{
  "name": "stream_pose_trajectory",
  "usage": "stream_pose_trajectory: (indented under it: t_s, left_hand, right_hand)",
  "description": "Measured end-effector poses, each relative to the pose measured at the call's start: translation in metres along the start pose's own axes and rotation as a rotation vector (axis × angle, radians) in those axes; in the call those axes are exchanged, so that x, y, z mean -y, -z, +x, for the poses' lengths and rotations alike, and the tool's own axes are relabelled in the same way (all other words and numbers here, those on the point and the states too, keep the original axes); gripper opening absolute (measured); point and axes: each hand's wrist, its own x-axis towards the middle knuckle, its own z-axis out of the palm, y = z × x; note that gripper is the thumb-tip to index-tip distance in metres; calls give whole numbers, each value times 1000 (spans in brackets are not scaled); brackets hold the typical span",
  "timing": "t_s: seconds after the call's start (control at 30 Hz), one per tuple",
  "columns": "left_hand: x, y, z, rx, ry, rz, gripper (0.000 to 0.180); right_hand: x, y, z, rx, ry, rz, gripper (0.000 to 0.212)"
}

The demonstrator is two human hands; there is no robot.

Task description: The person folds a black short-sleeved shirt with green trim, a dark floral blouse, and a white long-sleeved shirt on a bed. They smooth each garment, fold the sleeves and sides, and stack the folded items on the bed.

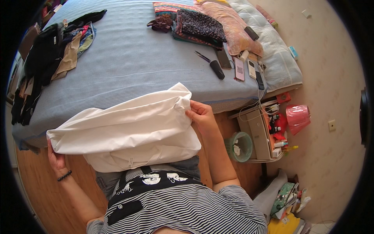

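Note:
A white cloth [128, 130] with a small label near its lower edge is stretched in front of my body, folded and creased; I cannot tell what kind of item it is. At its left corner, my left hand [57, 159] grips the edge, its fingers mostly hidden by the fabric. My right hand [200, 115] pinches the upper right corner between thumb and fingers, where the fabric bunches. The cloth's far edge overlaps the near side of the bed [128, 66] from my viewpoint; whether it touches cannot be told.
Rumpled clothes [46, 54] lie at the bed's left. Folded dark clothes [200, 29] are near a pink pillow [230, 27]. Phones [239, 69] and cables lie at the bed's right edge. Beside it stand a nightstand [255, 132], a green wastebasket [239, 146] and a pink lampshade [298, 118].

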Motion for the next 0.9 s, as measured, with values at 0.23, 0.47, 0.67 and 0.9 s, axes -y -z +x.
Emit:
stream_pose_trajectory:
  t_s: [0.23, 0.47, 0.67, 0.9]
  left_hand:
    - [-25, -16, -16, 31, -297, 470, 26]
    - [-120, -154, -71, -46, -934, 1390, 38]
    - [-297, -239, -8, 273, -609, 820, 41]
    - [-282, -416, 33, 334, -890, 698, 32]
  right_hand:
    - [40, -14, -5, -86, 64, -64, 16]
    - [185, 17, 13, -553, 590, -696, 15]
    - [315, -9, 97, -221, 422, -260, 32]
    - [402, -51, 207, -130, 635, -178, 25]
